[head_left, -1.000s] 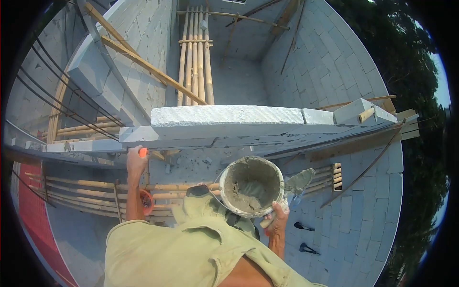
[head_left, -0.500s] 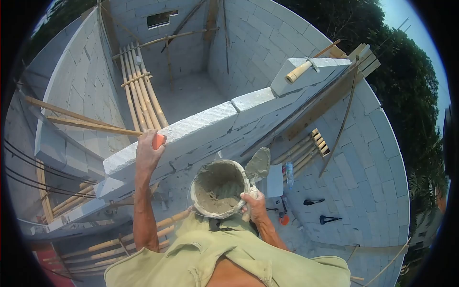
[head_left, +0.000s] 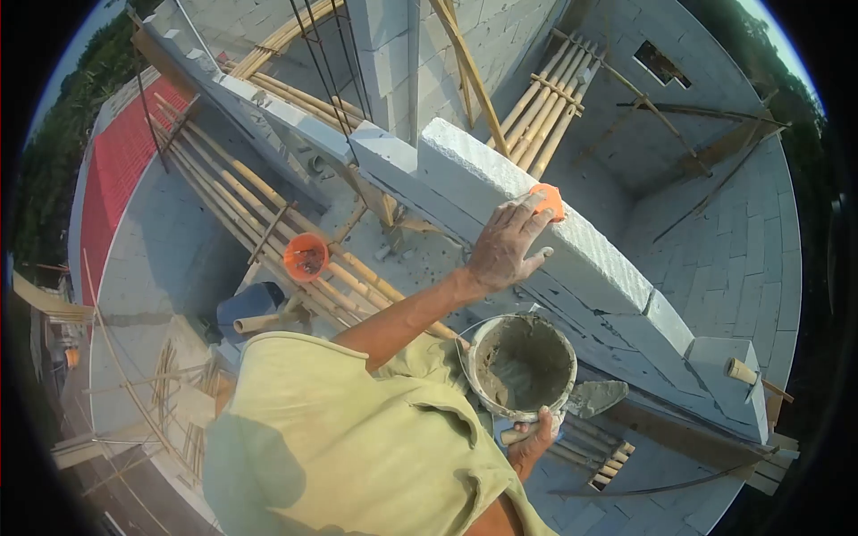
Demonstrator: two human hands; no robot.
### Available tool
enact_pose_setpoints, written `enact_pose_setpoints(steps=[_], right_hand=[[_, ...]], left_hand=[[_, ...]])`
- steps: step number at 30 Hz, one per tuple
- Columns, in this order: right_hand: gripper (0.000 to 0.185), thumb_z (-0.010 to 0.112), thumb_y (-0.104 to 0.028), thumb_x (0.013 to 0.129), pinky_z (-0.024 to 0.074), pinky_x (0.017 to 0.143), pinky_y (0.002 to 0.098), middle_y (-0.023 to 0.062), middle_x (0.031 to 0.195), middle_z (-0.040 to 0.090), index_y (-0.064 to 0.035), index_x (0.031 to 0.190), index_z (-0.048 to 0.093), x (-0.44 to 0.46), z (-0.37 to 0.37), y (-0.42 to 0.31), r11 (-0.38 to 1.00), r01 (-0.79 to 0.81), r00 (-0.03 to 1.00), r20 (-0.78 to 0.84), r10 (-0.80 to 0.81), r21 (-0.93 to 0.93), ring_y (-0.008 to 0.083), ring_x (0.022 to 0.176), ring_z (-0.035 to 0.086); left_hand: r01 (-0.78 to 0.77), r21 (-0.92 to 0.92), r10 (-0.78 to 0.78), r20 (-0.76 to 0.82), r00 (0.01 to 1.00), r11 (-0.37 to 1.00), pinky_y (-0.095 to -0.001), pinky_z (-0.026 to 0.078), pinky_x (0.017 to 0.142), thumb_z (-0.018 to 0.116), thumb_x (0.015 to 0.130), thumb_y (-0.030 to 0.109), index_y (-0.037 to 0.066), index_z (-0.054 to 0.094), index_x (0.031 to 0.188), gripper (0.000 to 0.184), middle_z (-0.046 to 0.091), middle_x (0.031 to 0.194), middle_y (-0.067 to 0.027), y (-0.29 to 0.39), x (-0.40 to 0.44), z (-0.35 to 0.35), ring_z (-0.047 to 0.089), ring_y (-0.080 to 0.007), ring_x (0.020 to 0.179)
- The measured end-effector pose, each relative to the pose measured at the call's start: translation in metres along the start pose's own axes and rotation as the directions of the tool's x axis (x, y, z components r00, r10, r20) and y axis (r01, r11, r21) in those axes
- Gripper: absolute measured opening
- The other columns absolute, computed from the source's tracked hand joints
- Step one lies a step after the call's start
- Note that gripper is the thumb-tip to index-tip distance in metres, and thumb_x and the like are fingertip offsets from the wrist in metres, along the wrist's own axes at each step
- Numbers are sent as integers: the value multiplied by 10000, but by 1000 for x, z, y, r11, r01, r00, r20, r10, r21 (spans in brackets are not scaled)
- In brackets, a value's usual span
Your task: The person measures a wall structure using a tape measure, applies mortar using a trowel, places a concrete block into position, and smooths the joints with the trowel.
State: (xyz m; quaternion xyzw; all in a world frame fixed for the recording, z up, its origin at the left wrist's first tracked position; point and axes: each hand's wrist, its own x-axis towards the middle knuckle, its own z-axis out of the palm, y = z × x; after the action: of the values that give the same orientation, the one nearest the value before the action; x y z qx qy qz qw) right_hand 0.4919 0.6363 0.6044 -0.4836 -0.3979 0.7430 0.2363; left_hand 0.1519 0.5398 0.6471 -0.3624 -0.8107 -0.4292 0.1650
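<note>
My left hand (head_left: 508, 246) is on top of the pale block wall (head_left: 585, 250), its fingers over a small orange piece (head_left: 548, 204) whose kind I cannot make out. Against my body sits a mortar bucket (head_left: 477, 380), grey mortar coating its inside. My right hand (head_left: 534, 438) is closed at the bucket's rim, around the handle of a trowel. The trowel's mortar-smeared blade (head_left: 597, 398) sticks out past the bucket.
Bamboo poles (head_left: 259, 223) form a scaffold on the left, with an orange bucket (head_left: 307, 256) on them and a blue container (head_left: 246, 304) beside it. Steel rods (head_left: 335, 80) rise near the wall's far end. A wooden-handled tool (head_left: 740, 371) lies at the wall's right end.
The view has swung left, bringing the orange bucket and scaffold into sight. My left hand stays with the orange piece on the wall top, its fingers now flatter. My right hand keeps the trowel and bucket.
</note>
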Motion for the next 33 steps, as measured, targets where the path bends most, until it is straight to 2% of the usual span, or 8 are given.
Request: enact_pose_setpoints(steps=[4,7,10,16,21,28,30,33], right_hand=[[218,706,-239,894,414,463,240,19,754,607,-90,974,570,31,2,-5,987,-50,977,197,80,-151,104,500,501],[274,658,-187,884,407,422,252,60,839,625,-40,1095,562,51,15,5,961,-92,941,292,169,-261,127,538,546],[327,653,-172,885,419,422,252,81,901,631,-22,1157,552,64,39,21,935,-130,879,397,263,-331,134,567,560],[356,620,-142,888,425,430,264,97,966,624,-31,1216,535,64,101,47,858,-149,693,567,446,-492,145,581,551],[258,620,-149,909,407,423,272,64,843,598,-41,1128,539,74,129,50,824,-79,546,667,506,-561,131,527,503],[294,617,-280,980,469,525,344,89,764,607,11,1007,579,78,151,18,387,609,611,720,328,-693,195,585,569],[350,658,-277,944,515,688,435,178,866,678,46,1069,603,79,161,5,68,963,239,945,224,-260,340,725,633],[428,693,-280,903,512,810,526,254,1044,673,46,1170,617,68,193,-9,-77,967,255,891,377,-244,440,937,661]], left_hand=[[419,-41,-417,40,908,907,-493,386,1106,787,853,310,4,510,1408,692,408,1498,-222,14,-105,1,460,-393,1327],[924,108,-925,151,350,367,-455,423,1043,728,871,530,-17,568,1362,752,509,1413,-224,-8,-203,25,510,-329,1304],[949,-227,-851,521,-72,-220,-428,559,808,731,874,539,-74,598,1230,721,639,1155,-214,-26,-249,-16,656,-313,1029],[651,-665,-914,391,-112,-365,-345,427,566,827,813,388,25,663,1000,440,540,809,-19,-40,-320,-34,546,-165,709],[577,-809,-989,150,9,-117,-334,423,593,850,781,270,-17,655,1027,426,591,869,-48,-30,-333,-49,563,-156,743],[727,-662,-983,-115,141,181,-270,406,627,748,839,136,-4,697,1027,240,587,826,32,-1,-312,-65,489,-68,726],[755,-609,-968,-117,220,245,-272,398,617,716,844,115,-13,694,1030,226,570,832,42,3,-302,-70,468,-63,724],[720,-600,-937,-249,245,348,-335,399,585,721,823,200,-12,634,822,229,525,665,-13,15,-274,-84,491,-122,640]])
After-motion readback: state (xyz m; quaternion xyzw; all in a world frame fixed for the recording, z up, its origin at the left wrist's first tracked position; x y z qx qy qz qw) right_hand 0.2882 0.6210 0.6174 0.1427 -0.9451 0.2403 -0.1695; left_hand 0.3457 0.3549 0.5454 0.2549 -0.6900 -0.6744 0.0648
